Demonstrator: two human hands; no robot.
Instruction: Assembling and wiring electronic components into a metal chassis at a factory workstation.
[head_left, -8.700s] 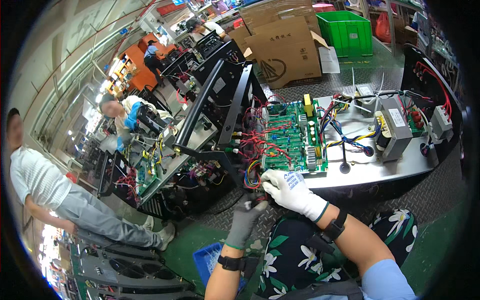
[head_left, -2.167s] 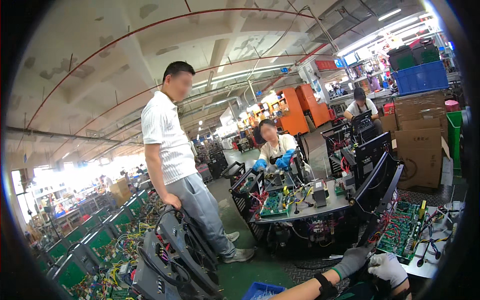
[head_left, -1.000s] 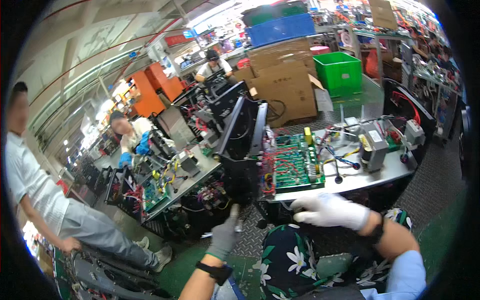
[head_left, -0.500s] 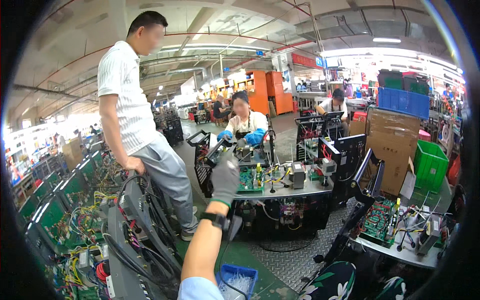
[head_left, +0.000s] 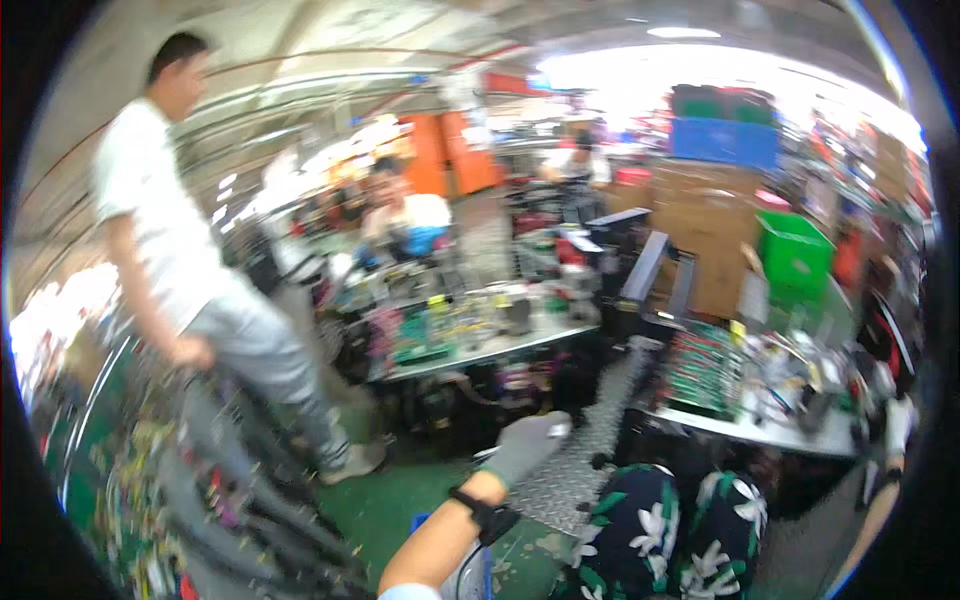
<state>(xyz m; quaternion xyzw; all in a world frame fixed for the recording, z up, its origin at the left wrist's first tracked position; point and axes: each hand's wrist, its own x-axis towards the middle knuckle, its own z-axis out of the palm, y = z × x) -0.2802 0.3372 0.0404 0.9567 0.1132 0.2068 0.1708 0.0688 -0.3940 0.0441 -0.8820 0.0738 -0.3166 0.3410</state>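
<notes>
Head view: two hands, the gray-gloved left hand (head_left: 530,445) and white-gloved right hand (head_left: 898,428), too blurred to tell whether fingers are apart or together. Ahead, between them, sits one green circuit board (head_left: 700,372); a second board (head_left: 418,343) lies beyond the left hand, leftward.

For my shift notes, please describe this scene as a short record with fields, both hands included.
Left hand: gray-gloved, over patterned floor; grip unclear
Right hand: white-gloved, near picture's right edge; grip unclear
Ahead, between hands: green board on metal plate
Behind board: carton, green bin
At left: standing person
Image quality: blurred
</notes>
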